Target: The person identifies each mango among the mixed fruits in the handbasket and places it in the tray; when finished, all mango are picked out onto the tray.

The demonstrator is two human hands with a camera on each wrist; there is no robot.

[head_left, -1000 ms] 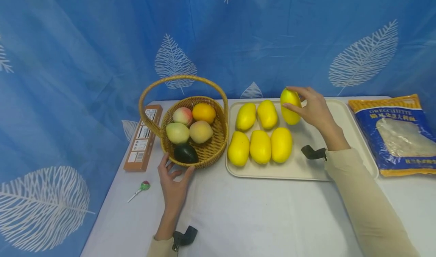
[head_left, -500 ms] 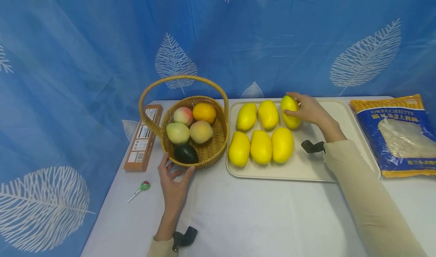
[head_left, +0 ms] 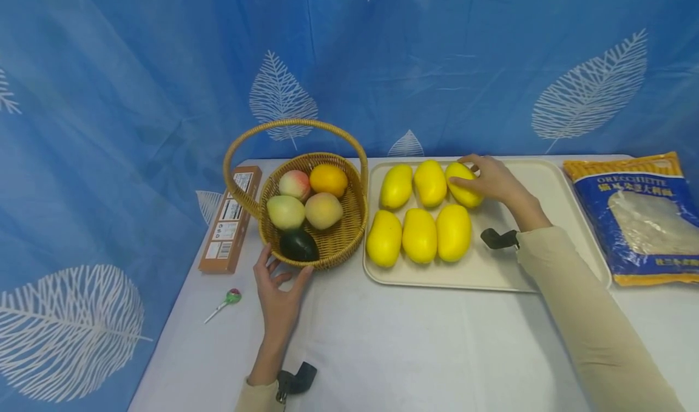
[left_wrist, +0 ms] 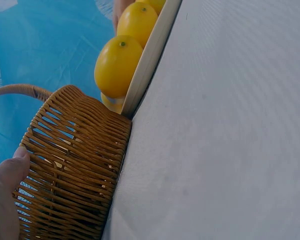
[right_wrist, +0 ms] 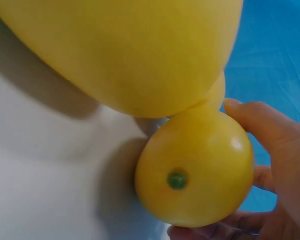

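Observation:
In the head view my right hand [head_left: 497, 182] holds a yellow mango [head_left: 463, 184] at the back row of the beige tray [head_left: 546, 272]. The right wrist view shows thumb and fingers around this mango [right_wrist: 200, 170], its green stem end facing the camera and a larger mango [right_wrist: 140, 50] close above it. Several other mangoes [head_left: 419, 236] lie in two rows on the tray. My left hand [head_left: 280, 300] rests spread against the near side of a wicker basket [head_left: 349, 251]; the left wrist view shows its thumb [left_wrist: 17, 162] on the weave.
The basket contains a dark avocado [head_left: 298, 245], an orange fruit [head_left: 329, 180] and several peach-like or pale green fruits. Left of it lie a brown box [head_left: 226, 230] and a lollipop [head_left: 232, 297]. A blue pasta bag [head_left: 650, 218] sits right of the tray, and a blue curtain hangs behind.
My right hand has lowered the mango to the tray's back row, and the mango now slants, its far end turned left. The left hand and basket have stayed put.

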